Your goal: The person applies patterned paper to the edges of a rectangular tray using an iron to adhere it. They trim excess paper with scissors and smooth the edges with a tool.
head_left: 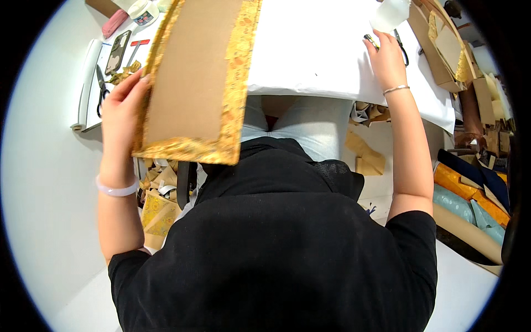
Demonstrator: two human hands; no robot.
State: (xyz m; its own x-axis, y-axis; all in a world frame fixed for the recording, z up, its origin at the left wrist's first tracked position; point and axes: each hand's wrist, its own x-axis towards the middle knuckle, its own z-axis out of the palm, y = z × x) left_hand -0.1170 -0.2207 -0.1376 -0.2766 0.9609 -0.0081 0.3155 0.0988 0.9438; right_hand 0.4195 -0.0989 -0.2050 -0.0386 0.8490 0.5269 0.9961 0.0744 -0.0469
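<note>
My left hand (126, 102) grips the left edge of a long brown board (191, 72). Gold patterned fabric (233, 83) is folded over its borders. The board is raised at a slant, its lower end past the table's front edge. At the table's right side, my right hand (388, 63) has its fingers curled round a small yellow-and-black tool (371, 42); its kind is unclear, since the hand hides most of it. A whitish translucent container (390, 15) is just beyond those fingertips. Black-handled scissors (404, 52) lie beside the hand.
On the white-covered table (310, 55), a phone (118, 52), a red-and-metal tool (136, 50), scissors (102, 88), a white tub (143, 12) and a pink pouch (114, 24) lie left. A cardboard box (442, 66) stands right. Fabric rolls (470, 182) and scraps (365, 155) are below.
</note>
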